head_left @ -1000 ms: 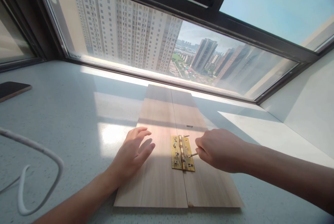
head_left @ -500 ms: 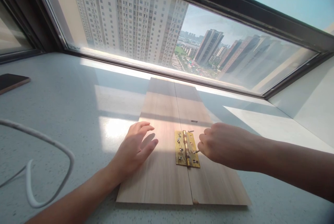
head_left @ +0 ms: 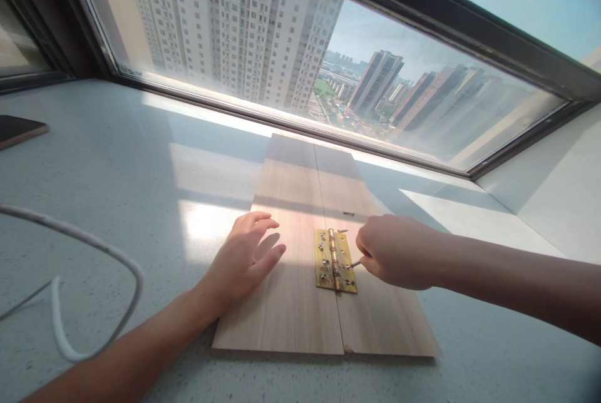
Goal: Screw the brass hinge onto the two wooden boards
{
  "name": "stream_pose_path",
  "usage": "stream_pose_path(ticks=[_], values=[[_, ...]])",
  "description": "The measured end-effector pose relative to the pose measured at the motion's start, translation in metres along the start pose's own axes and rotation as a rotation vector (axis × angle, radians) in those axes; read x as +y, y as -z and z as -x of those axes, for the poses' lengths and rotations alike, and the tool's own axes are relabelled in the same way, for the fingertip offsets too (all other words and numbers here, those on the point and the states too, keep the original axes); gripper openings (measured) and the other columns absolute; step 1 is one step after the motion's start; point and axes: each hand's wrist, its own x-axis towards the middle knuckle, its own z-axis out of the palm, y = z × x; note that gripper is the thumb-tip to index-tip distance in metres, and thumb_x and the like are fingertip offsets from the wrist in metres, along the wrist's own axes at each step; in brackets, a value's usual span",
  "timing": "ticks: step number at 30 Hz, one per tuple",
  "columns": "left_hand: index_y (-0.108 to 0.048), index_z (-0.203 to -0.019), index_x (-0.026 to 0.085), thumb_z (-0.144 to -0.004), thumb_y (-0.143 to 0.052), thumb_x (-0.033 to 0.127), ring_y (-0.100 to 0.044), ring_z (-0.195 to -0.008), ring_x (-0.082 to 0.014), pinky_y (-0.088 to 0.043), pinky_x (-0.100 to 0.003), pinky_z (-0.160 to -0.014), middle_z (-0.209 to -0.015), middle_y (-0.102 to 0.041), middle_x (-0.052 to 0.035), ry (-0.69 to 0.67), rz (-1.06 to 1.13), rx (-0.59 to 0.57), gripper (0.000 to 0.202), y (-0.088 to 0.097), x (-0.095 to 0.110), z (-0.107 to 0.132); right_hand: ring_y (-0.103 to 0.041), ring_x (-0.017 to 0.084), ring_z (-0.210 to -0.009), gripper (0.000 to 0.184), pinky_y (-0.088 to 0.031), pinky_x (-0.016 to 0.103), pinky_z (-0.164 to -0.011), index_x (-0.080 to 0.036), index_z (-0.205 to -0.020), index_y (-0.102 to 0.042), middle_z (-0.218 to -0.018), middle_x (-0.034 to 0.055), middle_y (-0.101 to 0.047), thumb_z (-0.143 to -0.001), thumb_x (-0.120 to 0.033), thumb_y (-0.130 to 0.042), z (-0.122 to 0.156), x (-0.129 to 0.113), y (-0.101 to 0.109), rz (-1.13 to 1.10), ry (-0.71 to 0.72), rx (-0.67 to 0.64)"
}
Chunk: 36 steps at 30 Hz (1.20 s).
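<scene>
A brass hinge lies unfolded across the seam between two pale wooden boards, the left board and the right board. Screws sit in both hinge leaves. My right hand is closed in a fist; a thin metal shaft, seemingly a screwdriver, runs from it to a screw hole in the right leaf. Its handle is hidden in the fist. My left hand rests open along the left board's edge, fingers spread, holding nothing. Loose screws lie on the right board, one farther off and one by the hinge top.
The boards lie on a speckled pale counter in front of a window. A white cable loops at the left, passing by my left forearm. A dark, flat phone-like object lies at the far left. A white wall bounds the right.
My right fist has turned, and more of the shaft shows between it and the hinge. My left hand keeps its pose on the board. The whole view has shifted slightly.
</scene>
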Motion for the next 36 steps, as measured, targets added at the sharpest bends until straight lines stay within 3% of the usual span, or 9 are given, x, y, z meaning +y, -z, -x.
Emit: stream_pose_path(ticks=[4, 9, 13, 19, 26, 36], values=[[-0.060, -0.119, 0.014, -0.092, -0.053, 0.036, -0.046, -0.125, -0.0310, -0.044, -0.055, -0.103, -0.129, -0.054, -0.0161, -0.028, 0.003, 0.022, 0.036, -0.001, 0.000, 0.000, -0.061, 0.020, -0.063, 0.014, -0.025, 0.028, -0.046, -0.017, -0.084, -0.065, -0.076, 0.0065, -0.068, -0.074, -0.010, -0.059, 0.004, -0.002, -0.006, 0.108, 0.148, 0.096], [-0.059, -0.118, 0.014, -0.091, -0.054, 0.034, -0.047, -0.124, -0.0307, -0.044, -0.055, -0.103, -0.128, -0.055, -0.0157, -0.038, -0.004, 0.032, 0.034, 0.001, 0.001, 0.002, -0.054, 0.016, -0.055, 0.023, -0.021, 0.030, -0.047, -0.016, -0.067, -0.063, -0.065, 0.0051, -0.064, -0.075, 0.003, -0.054, 0.004, -0.002, -0.008, 0.471, 0.475, 0.131], [-0.059, -0.117, 0.015, -0.090, -0.055, 0.033, -0.048, -0.124, -0.0308, -0.043, -0.056, -0.104, -0.127, -0.056, -0.0153, -0.038, -0.005, 0.021, 0.032, 0.002, 0.003, 0.001, -0.048, 0.014, -0.047, 0.023, -0.019, 0.030, -0.045, -0.016, -0.062, -0.062, -0.058, 0.0028, -0.060, -0.070, 0.005, -0.057, 0.000, -0.002, -0.010, 0.527, 0.514, 0.084], [-0.059, -0.116, 0.017, -0.090, -0.056, 0.032, -0.047, -0.124, -0.0310, -0.041, -0.058, -0.105, -0.127, -0.056, -0.0137, -0.037, 0.001, 0.017, 0.030, 0.002, 0.003, 0.001, -0.052, 0.015, -0.050, 0.022, -0.028, 0.028, -0.049, -0.018, -0.056, -0.062, -0.052, 0.0025, -0.056, -0.068, 0.001, -0.060, -0.007, -0.009, -0.007, 0.317, 0.377, 0.051], [-0.060, -0.117, 0.014, -0.090, -0.056, 0.033, -0.046, -0.125, -0.0312, -0.041, -0.056, -0.106, -0.128, -0.055, -0.0151, -0.010, -0.007, -0.002, 0.033, 0.003, 0.004, 0.000, -0.055, 0.019, -0.053, 0.019, -0.032, 0.028, -0.049, -0.017, -0.057, -0.062, -0.055, 0.0069, -0.054, -0.071, -0.004, -0.058, -0.005, -0.022, -0.008, 0.061, 0.022, 0.032], [-0.060, -0.115, 0.016, -0.090, -0.056, 0.034, -0.048, -0.123, -0.0309, -0.045, -0.055, -0.101, -0.126, -0.057, -0.0138, -0.015, -0.004, 0.018, 0.031, 0.002, 0.003, 0.000, -0.046, 0.015, -0.047, 0.015, -0.028, 0.028, -0.044, -0.019, -0.058, -0.058, -0.053, 0.0042, -0.049, -0.072, -0.014, -0.057, -0.006, -0.017, -0.005, -0.054, -0.140, 0.029]])
